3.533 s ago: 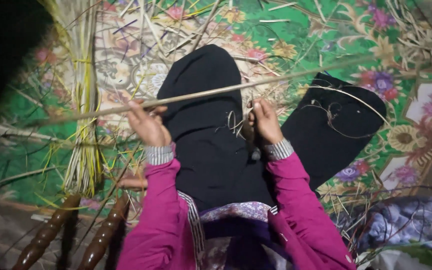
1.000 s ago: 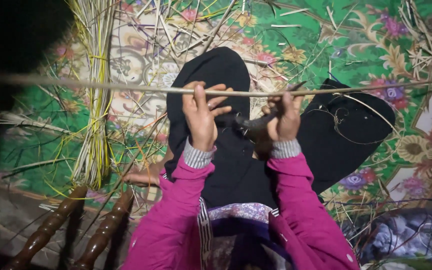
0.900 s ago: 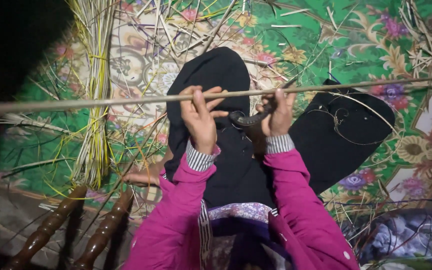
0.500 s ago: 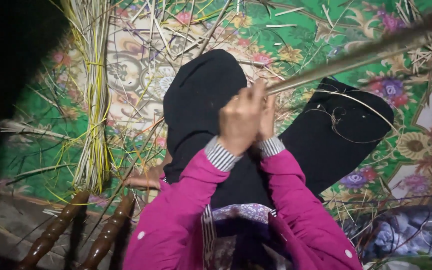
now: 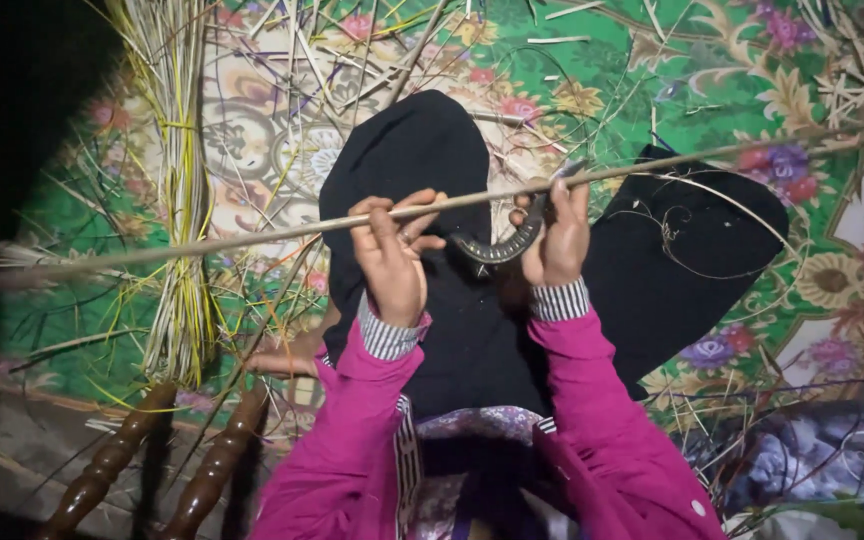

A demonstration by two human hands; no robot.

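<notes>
Trouble here would be a slip: my left hand (image 5: 392, 262) is curled tight around the stick (image 5: 282, 231), my right hand (image 5: 556, 238) closed on the curved blade (image 5: 500, 248) (edge near my fingers), above my lap.

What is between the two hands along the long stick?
In the head view, between left hand and right hand, a curved dark blade lies under the stick.

My one view sits on the head, looking steeply down, close over my lap (image 5: 472, 330) and the floor mat (image 5: 752, 60).
</notes>
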